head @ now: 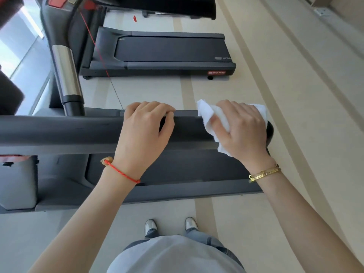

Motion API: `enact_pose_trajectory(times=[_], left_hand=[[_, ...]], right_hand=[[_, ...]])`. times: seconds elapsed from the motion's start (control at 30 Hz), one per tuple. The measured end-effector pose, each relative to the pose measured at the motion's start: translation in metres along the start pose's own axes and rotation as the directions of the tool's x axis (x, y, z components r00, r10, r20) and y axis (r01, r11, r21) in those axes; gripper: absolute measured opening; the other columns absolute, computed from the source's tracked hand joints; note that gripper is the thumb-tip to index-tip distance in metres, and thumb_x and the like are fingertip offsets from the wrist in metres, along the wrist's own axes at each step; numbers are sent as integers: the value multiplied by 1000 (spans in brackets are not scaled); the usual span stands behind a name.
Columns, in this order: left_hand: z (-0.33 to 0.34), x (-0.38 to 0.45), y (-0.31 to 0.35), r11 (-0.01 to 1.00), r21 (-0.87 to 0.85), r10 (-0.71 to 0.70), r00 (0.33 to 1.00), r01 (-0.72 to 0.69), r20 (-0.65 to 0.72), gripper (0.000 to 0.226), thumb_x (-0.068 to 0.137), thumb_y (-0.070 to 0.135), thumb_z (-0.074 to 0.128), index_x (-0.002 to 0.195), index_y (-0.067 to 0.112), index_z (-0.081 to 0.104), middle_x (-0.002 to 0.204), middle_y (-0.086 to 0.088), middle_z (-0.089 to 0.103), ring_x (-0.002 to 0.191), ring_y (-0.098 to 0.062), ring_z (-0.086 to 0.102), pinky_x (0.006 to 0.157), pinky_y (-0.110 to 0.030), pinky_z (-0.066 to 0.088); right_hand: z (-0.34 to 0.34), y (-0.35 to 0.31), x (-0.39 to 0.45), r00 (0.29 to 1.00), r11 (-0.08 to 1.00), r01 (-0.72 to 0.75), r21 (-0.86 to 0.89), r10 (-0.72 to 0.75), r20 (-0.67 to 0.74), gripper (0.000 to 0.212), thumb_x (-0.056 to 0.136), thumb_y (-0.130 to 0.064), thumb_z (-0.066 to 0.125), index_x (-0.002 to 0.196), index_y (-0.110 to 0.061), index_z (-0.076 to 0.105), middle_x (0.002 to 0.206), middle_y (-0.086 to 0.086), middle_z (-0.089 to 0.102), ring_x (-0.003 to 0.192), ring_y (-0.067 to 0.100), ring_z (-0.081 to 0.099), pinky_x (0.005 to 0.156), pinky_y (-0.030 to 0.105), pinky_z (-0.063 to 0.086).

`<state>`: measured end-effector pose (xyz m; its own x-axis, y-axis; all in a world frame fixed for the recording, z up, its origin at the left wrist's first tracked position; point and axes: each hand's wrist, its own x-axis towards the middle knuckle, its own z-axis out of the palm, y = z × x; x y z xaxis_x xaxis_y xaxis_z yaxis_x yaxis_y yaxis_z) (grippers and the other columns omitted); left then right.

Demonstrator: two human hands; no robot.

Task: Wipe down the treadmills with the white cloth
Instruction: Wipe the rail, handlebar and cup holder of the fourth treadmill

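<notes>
Wiping with the white cloth [216, 123], I have it bunched under my right hand [243, 129] at the right end of the near treadmill's black handrail [59, 133], draped over the rail's top and hanging a little down its near face. My right fingers curl over the cloth and press it against the rail; the thumb tucks into the folds. My left hand [144, 128] sits just left of it on the same rail, fingers hooked over the far edge and holding the bar, apart from the cloth.

The cloth looks soft, light and limp, so I judge it will slide and bunch unless I keep a broad palm on it; gripping it as a wad over the rail seems the best hold. The rail looks stiff and smooth, a steady thing to brace on.

Below the rail lies this treadmill's dark deck [187, 170], with my shoes [150, 226] on the pale floor [275, 95] nearer still. A second treadmill [163, 54] stands farther off, a red safety cord [94, 42] hanging from its console at far left
</notes>
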<state>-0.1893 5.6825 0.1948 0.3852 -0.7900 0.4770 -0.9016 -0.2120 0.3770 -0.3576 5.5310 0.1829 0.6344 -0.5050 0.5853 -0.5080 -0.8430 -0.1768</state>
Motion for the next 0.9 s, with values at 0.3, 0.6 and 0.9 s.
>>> enact_pose_trajectory(times=[0.3, 0.6, 0.9], left_hand=[[29, 9, 29, 983, 167, -71, 996, 79, -53, 34, 103, 31, 44, 90, 15, 72, 85, 3, 73, 79, -22, 64, 95, -37, 37], [34, 11, 30, 956, 269, -102, 992, 117, -69, 43, 101, 30, 38, 76, 13, 68, 67, 1, 66, 67, -24, 57, 84, -37, 40], [32, 10, 31, 964, 229, -115, 990, 132, -85, 39, 101, 32, 42, 80, 14, 70, 71, 3, 67, 69, -23, 59, 87, -34, 41]], right_hand=[[-22, 60, 2, 971, 996, -68, 55, 53, 233, 38, 91, -50, 35, 84, -18, 54, 64, -3, 52, 60, 23, 46, 57, 32, 27], [-15, 31, 41, 795, 986, 40, 165, -131, 593, 39, 100, -50, 26, 86, -23, 51, 68, -7, 54, 66, 20, 51, 59, 35, 33], [-31, 75, 23, 826, 987, -53, 152, -42, 562, 36, 101, -49, 28, 97, -25, 54, 68, -7, 53, 69, 26, 54, 61, 36, 36]])
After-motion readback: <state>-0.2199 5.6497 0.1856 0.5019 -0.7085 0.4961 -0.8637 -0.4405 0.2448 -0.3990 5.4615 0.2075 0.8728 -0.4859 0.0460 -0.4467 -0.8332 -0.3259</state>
